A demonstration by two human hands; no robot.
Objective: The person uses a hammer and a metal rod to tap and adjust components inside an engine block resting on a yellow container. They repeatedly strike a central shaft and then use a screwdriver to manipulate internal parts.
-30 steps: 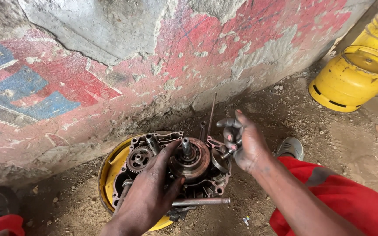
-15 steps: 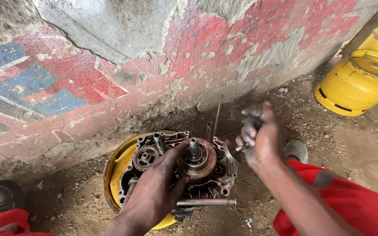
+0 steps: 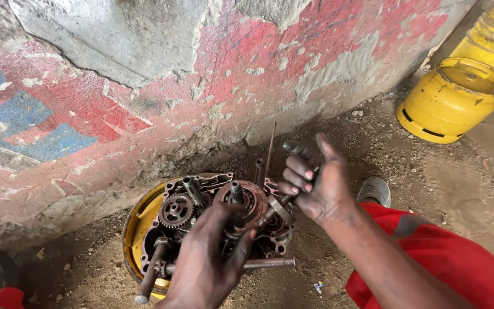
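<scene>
A greasy engine case [image 3: 198, 197] with exposed gears and shafts sits in a yellow pan [image 3: 135, 220] on the dirt. My left hand [image 3: 210, 260] presses on the round rusty clutch drum [image 3: 253, 200] at its middle, fingers spread over it. My right hand [image 3: 315, 177] is closed around a dark metal tool handle [image 3: 298, 150] just right of the drum; the tool's lower end [image 3: 275, 209] reaches the case. A small gear [image 3: 176, 210] shows at the case's left.
A painted, peeling concrete wall [image 3: 201, 74] rises right behind the engine. Yellow gas cylinders [image 3: 453, 100] lie at the upper right. A steel shaft [image 3: 264, 263] sticks out below the case. My red trouser leg [image 3: 447, 269] and grey shoe [image 3: 375, 190] are at right.
My right hand has swung the tool handle rightward and up around the drum. My left hand stays pressed on the clutch drum. The camera has come closer.
</scene>
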